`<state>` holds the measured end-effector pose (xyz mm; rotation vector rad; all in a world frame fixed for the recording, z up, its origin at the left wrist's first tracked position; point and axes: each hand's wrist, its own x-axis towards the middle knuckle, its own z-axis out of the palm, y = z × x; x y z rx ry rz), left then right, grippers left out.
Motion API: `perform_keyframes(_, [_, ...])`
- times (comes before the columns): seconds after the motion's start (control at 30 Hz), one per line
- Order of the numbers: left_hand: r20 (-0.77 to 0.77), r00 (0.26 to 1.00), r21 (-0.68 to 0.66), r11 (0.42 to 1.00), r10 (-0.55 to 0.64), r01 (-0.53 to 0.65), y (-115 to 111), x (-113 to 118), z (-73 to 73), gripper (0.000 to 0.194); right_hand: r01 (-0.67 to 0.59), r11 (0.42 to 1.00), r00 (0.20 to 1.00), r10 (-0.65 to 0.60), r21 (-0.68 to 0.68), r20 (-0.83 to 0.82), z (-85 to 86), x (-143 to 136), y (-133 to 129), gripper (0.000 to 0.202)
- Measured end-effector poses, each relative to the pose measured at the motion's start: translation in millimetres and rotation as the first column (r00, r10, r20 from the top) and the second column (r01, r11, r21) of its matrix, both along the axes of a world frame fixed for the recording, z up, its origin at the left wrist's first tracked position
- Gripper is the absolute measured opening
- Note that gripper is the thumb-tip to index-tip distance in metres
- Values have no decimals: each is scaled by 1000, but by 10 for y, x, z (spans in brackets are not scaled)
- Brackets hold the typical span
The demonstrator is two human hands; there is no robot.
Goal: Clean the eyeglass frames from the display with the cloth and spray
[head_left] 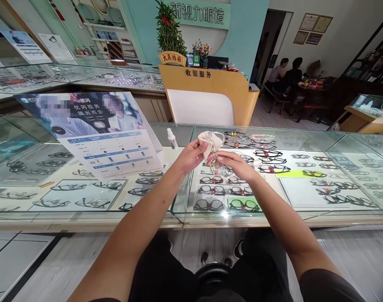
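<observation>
Over the glass counter (187, 216), my left hand (190, 157) pinches a cream wiping cloth (214, 141), fingers closed. The cloth is folded around the upper part of a pair of thin-framed eyeglasses (217, 167), whose clear lens hangs below it. My right hand (234, 162) has its fingers closed at the glasses' lower side; the exact hold is partly hidden. A small white spray bottle (171, 139) stands upright on the counter, left of and beyond my left hand.
A large folded display card (116, 142) stands on the counter at left. Several rows of eyeglass frames (211, 190) lie under the glass. Beyond is a wooden cashier desk (207, 84) with a plant (169, 31). Two people (287, 75) sit at a table far right.
</observation>
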<state>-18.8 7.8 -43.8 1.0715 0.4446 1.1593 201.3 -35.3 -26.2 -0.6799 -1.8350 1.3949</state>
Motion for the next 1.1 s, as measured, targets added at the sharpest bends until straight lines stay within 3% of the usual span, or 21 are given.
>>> perform_keyframes(0.17, [-39,996,34,996,78,-77,-36,34,5,60,3,999,999,-5,39,35,2,-7,-21,44])
perform_keyframes(0.33, [-89,993,68,995,73,-67,-117,59,53,59,31,995,999,-35,92,41,25,-26,-69,46])
perform_keyframes(0.47, [-99,992,47,996,85,-81,-156,28,97,58,50,997,998,-51,58,25,19,-37,-70,49])
perform_keyframes(0.63, [-119,993,75,997,27,-18,-182,13,138,62,79,996,997,-78,35,-29,19,-42,-47,53])
perform_keyframes(0.87, [-139,980,100,987,140,-127,-140,20,107,60,96,995,994,-94,36,-51,-7,-37,-28,45])
perform_keyframes(1.1, [-209,977,122,992,53,-28,-129,-32,117,60,95,995,995,-97,-34,-36,13,-26,-18,47])
